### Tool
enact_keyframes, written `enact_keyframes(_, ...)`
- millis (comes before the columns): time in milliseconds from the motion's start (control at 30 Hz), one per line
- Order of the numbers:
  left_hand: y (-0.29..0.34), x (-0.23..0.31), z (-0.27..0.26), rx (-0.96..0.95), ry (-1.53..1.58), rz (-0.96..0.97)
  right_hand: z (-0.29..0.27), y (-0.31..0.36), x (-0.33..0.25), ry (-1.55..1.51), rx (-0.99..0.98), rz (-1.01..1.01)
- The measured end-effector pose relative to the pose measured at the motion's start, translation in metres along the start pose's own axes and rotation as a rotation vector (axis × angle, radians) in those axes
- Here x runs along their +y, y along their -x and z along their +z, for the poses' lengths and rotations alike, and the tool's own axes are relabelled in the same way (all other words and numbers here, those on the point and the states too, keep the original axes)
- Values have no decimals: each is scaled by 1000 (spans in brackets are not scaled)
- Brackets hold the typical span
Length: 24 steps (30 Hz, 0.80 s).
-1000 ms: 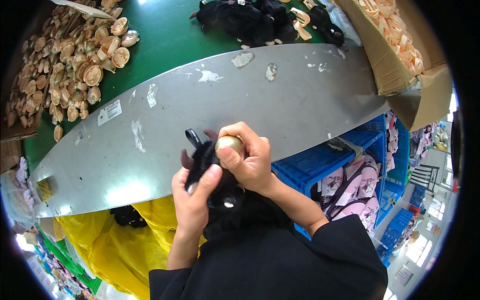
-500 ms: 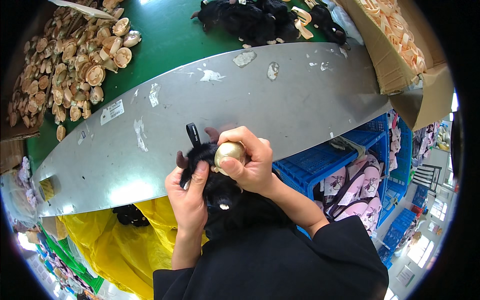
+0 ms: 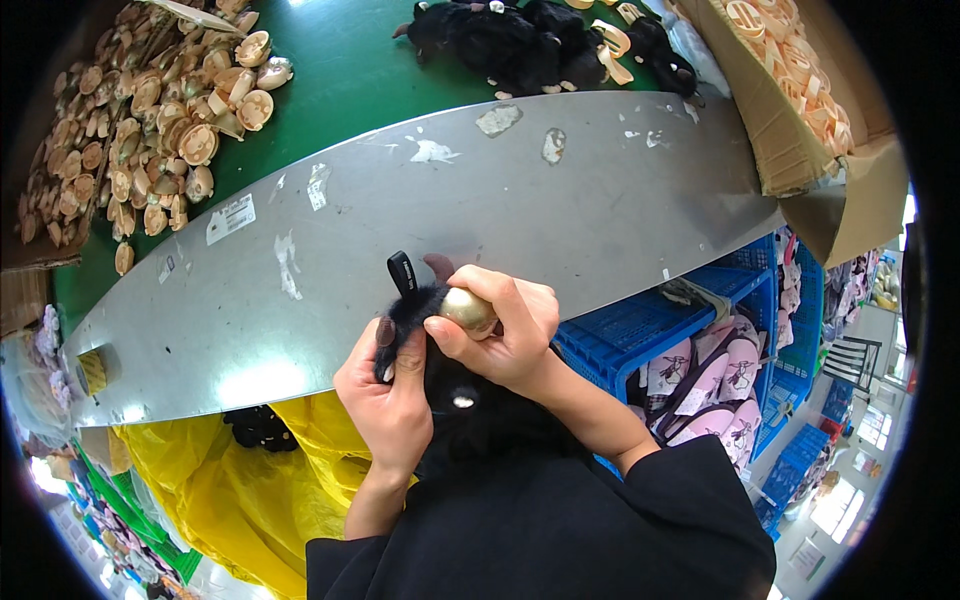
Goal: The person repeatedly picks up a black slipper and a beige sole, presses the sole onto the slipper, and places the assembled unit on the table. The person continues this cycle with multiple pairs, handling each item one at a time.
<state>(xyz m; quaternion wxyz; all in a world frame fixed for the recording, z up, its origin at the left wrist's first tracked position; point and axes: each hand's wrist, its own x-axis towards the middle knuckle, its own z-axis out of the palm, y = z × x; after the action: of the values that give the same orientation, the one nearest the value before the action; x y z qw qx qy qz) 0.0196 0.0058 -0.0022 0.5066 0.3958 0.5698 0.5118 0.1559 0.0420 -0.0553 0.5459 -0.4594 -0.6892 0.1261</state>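
Pinching a black plush toy (image 3: 415, 306), left hand (image 3: 388, 402)!
Right hand (image 3: 514, 330), fingers curled round a gold ball (image 3: 467, 312) at the toy's three o'clock

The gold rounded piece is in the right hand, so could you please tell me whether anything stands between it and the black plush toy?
Nothing visible does: the gold rounded piece, gripped in the right hand, appears right up against the black plush toy held by the left hand.
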Motion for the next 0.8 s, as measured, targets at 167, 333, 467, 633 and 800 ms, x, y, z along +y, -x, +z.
enact_keyframes(167,0,-8,2,32,-76,57,-1,-3,-3,116,-17,-32)
enact_keyframes(333,-4,-15,6,19,110,-12,4,0,8,120,41,-55)
enact_keyframes(467,-10,-17,11,45,141,16,2,-3,7,148,6,1)
enact_keyframes(633,-9,-12,8,-27,113,-17,1,-4,4,162,-24,77)
enact_keyframes(800,-7,-15,11,0,138,-23,7,-3,4,138,39,110)
